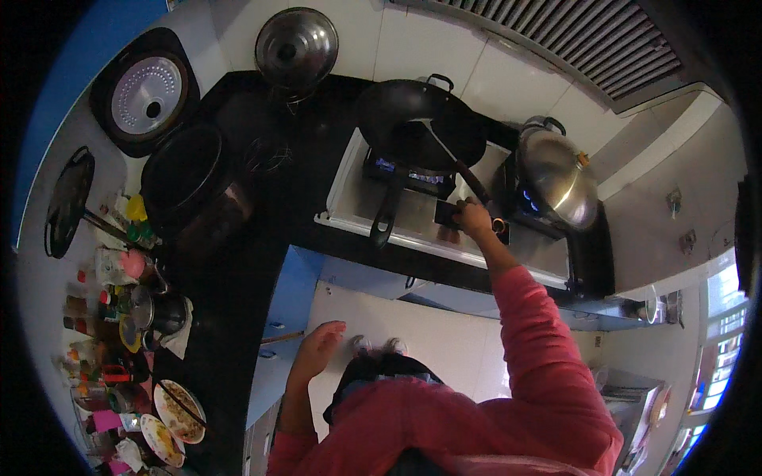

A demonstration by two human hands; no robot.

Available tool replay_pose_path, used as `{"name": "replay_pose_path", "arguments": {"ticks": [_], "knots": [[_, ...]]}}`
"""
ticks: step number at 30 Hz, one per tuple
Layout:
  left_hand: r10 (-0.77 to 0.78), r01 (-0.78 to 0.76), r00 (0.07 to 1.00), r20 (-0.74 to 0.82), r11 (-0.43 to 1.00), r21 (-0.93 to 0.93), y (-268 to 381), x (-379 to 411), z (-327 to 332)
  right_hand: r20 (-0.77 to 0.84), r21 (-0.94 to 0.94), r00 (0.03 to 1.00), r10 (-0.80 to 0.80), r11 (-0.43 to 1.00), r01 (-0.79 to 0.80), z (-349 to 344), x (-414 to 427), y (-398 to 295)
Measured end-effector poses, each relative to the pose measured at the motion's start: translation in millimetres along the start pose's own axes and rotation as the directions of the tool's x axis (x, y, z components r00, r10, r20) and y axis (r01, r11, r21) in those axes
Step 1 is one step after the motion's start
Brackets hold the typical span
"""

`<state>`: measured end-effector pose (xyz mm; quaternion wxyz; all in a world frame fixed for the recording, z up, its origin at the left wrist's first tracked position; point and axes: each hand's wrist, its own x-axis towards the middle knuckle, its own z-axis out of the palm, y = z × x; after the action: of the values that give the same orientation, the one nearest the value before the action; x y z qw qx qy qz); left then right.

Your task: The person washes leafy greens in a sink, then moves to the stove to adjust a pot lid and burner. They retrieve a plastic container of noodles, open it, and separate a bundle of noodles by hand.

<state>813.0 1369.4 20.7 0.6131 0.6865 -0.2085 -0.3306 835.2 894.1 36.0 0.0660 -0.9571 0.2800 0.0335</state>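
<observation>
My right hand (472,218) is at the control panel of the gas stove (411,217), its fingers on or beside the left knob, which they hide. A black wok (387,128) with a long handle sits over the lit left burner. In it lies a spatula (443,146), its dark handle leaning over the rim close above my right hand. On the right burner, where a blue flame shows, is a pan covered by a domed metal lid (559,178). My left hand (321,345) hangs low over the floor, fingers loosely extended, with nothing visible in it.
A black pot-like cooker (184,160) stands on the dark counter (238,262), with a round metal lid (296,49) against the wall. Bottles, jars and two plates of food (178,410) line the left side. A range hood (571,41) hangs above the stove.
</observation>
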Motion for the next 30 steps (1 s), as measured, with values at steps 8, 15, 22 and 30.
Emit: {"name": "replay_pose_path", "arguments": {"ticks": [8, 15, 22, 30], "knots": [[0.075, -0.075, 0.997, -0.001, 0.996, 0.055, 12, 11, 18, -0.002, 0.031, 0.991, -0.136, 0.99, 0.136, -4, -4, 8], [0.067, -0.066, 0.997, -0.05, 0.998, 0.004, 5, 15, 27, -0.043, 0.042, 0.979, -0.2, 0.979, 0.201, 3, 0, 14], [0.005, -0.007, 0.998, -0.057, 0.999, -0.034, 10, 9, 28, -0.087, 0.023, 0.968, -0.237, 0.971, 0.24, 3, -6, 11], [0.005, -0.005, 0.998, -0.057, 1.0, -0.014, 5, 9, 25, -0.087, -0.007, 0.971, -0.22, 0.975, 0.221, 9, -5, 12]]}}
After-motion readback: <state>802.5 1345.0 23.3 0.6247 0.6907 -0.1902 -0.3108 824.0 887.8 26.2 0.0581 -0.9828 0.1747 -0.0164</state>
